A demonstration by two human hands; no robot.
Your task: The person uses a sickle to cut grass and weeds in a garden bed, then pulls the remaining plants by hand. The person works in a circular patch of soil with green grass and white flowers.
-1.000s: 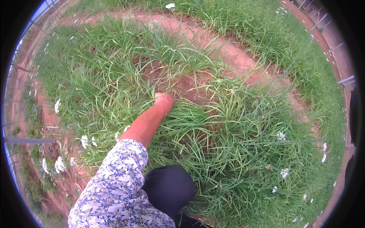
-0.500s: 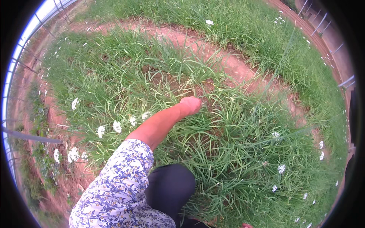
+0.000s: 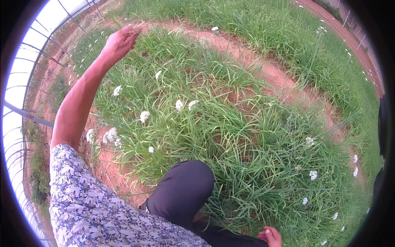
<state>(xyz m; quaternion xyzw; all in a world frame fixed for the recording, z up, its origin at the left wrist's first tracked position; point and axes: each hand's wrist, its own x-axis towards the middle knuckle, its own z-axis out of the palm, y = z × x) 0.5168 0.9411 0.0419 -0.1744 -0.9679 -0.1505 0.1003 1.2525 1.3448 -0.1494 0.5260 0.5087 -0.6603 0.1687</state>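
My left hand (image 3: 118,43) is raised at the far left, arm stretched out above the plants. Its fingers are closed on a tuft of dry, brownish weeds (image 3: 137,29), and a thin green blade sticks up beside it. Below spreads a bed of long-leaved green plants that look like chives (image 3: 222,119), with round white flower heads (image 3: 144,116) among them. Only part of my right hand (image 3: 271,237) shows at the lower edge, next to my dark trouser leg. Its thumb and fingers are loosely bent and a little apart, with nothing visible in them.
A reddish soil path (image 3: 247,66) curves between this bed and another green bed (image 3: 284,45) beyond. My bent knee (image 3: 185,185) juts over the near plants. A curved frame with pale sheeting (image 3: 14,82) stands at the left, and a grey bar (image 3: 29,115) crosses there.
My left hand has risen from low among the leaves to the far left, now with dry weeds in it. The view has shifted, and more of my right hand shows.
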